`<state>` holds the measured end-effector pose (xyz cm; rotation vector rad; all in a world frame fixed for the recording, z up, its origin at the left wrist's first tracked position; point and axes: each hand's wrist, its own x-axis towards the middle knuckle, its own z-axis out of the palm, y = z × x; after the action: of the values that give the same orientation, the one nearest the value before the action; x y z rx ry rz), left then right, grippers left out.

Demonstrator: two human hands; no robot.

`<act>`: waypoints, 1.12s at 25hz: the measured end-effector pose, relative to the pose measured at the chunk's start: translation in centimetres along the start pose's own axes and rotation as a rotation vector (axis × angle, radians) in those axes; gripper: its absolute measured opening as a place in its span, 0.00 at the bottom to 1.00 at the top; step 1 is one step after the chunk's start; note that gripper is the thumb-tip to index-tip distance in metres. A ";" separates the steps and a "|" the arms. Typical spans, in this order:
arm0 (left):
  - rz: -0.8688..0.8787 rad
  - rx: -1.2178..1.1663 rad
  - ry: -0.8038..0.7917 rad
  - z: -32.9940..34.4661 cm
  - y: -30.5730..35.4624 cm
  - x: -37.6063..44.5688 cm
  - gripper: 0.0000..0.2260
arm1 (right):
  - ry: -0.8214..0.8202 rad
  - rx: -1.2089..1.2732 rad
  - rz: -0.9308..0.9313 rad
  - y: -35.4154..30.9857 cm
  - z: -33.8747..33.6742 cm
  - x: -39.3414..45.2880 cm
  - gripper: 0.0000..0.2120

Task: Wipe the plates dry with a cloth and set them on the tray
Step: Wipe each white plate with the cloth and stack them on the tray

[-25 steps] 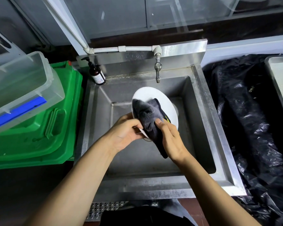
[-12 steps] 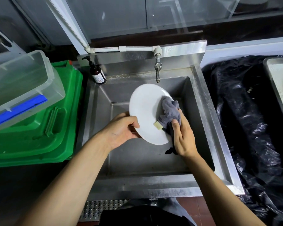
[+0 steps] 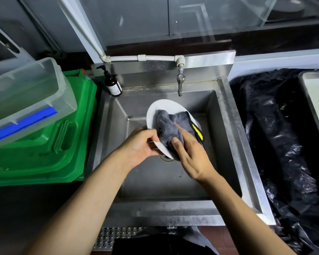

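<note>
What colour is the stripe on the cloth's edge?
Bright yellow stripe on the grey cloth, head view.

Both arms are bare from the hands all the way down to the bottom of the picture, with no sleeves on them. The left hand (image 3: 138, 147) and the right hand (image 3: 191, 155) wear no gloves, no rings and no watch. The nails are short and plain. Low down, between the arms, there is a bit of dark clothing (image 3: 155, 243) on the person's body.

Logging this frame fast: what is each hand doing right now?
Left hand: closed on the white plate's near edge.
Right hand: closed on the grey cloth, pressing it against the plate.
</note>
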<state>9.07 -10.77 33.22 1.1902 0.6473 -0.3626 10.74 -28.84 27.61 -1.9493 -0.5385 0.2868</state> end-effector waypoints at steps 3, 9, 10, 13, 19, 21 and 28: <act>-0.030 -0.106 0.037 -0.3 0.4 0.6 0.20 | -0.007 -0.073 -0.071 0.3 -0.4 -1.5 0.26; -0.066 -0.253 0.042 -0.3 0.6 1.2 0.12 | 0.206 -0.344 -0.251 1.3 -1.1 -0.9 0.12; -0.060 -0.230 0.046 -0.2 0.9 1.3 0.08 | 0.202 -0.312 -0.180 1.2 -1.0 -0.7 0.10; -0.088 -0.174 -0.006 -0.5 1.5 1.4 0.16 | 0.205 0.085 0.162 0.5 -0.6 -0.7 0.12; -0.067 0.077 0.241 -2.1 -1.5 1.9 0.10 | 0.383 0.608 0.528 0.4 -1.9 -0.1 0.18; -0.104 0.137 0.303 -2.4 -2.7 1.9 0.08 | 0.362 0.745 0.578 0.3 -2.4 -0.4 0.15; -0.189 -0.266 0.179 -2.9 -2.8 1.1 0.11 | 0.336 1.122 0.582 0.0 -2.9 -0.2 0.09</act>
<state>7.53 -8.97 29.78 0.9157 0.9377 -0.3187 11.81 -31.26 28.86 -0.9566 0.3928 0.4786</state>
